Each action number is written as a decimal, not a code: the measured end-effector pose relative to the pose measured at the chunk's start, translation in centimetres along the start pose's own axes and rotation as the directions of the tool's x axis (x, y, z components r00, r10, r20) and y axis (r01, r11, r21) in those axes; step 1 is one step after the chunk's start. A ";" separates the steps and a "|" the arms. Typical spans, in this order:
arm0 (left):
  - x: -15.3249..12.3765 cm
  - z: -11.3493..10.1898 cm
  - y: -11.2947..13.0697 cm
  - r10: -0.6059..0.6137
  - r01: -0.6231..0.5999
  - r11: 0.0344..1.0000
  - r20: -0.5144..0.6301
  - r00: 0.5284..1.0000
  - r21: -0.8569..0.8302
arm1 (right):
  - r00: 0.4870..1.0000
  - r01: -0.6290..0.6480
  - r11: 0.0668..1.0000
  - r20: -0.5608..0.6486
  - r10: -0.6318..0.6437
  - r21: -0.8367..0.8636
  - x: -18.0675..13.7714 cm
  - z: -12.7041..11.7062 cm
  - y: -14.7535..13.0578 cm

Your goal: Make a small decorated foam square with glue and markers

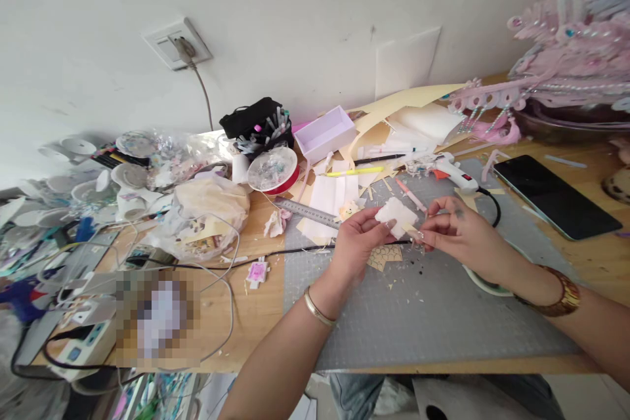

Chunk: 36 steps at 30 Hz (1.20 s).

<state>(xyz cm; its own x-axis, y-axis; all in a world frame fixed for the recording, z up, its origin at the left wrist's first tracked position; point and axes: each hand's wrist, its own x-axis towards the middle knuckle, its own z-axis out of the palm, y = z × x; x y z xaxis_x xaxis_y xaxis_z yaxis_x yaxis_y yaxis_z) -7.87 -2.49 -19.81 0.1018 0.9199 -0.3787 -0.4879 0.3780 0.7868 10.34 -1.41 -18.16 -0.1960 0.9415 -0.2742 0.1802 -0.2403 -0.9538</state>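
Observation:
My left hand point(358, 240) grips a small white piece with uneven edges point(398, 212), thumb on top, above the grey cutting mat point(433, 321). My right hand point(453, 231) is closed in a pinch at the piece's right edge. A narrow beige strip point(409, 228) shows between the piece and those fingertips; whether they hold it is too small to make out. Under the hands lies a beige sheet with dark crack-like lines point(386, 256). A pink pen-like stick point(411, 194) lies just behind the fingers, and a small yellow figure point(349, 210) is beside my left hand.
A white glue gun point(457, 174) and a black phone point(556, 195) lie to the right. Behind are a lilac box point(325, 134), a steel ruler point(305, 211) and a yellow pen point(354, 171). A black cable point(275, 252) crosses the mat; a power strip point(86, 341) stands left.

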 end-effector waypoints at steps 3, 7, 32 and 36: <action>0.0 0.0 0.0 -0.001 0.001 1.000 -0.002 1.000 -0.006 | 1.000 -0.014 1.000 -0.002 0.014 0.006 0.0 0.0 -0.1; 0.0 0.0 0.0 -0.001 0.001 1.000 0.007 1.000 -0.015 | 1.000 -0.020 1.000 -0.006 0.020 0.006 0.0 0.0 0.0; 0.1 -0.2 -0.1 0.015 -0.015 1.000 0.030 0.999 0.005 | 0.994 -0.109 0.994 0.025 0.109 0.023 -0.1 -0.1 0.1; 0.0 -0.2 0.0 0.014 -0.015 1.000 0.039 0.999 0.009 | 0.993 -0.117 0.993 0.029 0.116 0.034 -0.1 0.0 -0.2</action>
<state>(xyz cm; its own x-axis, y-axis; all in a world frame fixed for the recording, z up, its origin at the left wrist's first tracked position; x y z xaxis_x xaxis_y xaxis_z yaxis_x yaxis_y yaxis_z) -8.00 -2.48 -19.92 0.1284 0.9285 -0.3483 -0.4812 0.3654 0.7968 10.35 -1.44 -17.93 -0.2015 0.8999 -0.3867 0.1686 -0.3570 -0.9188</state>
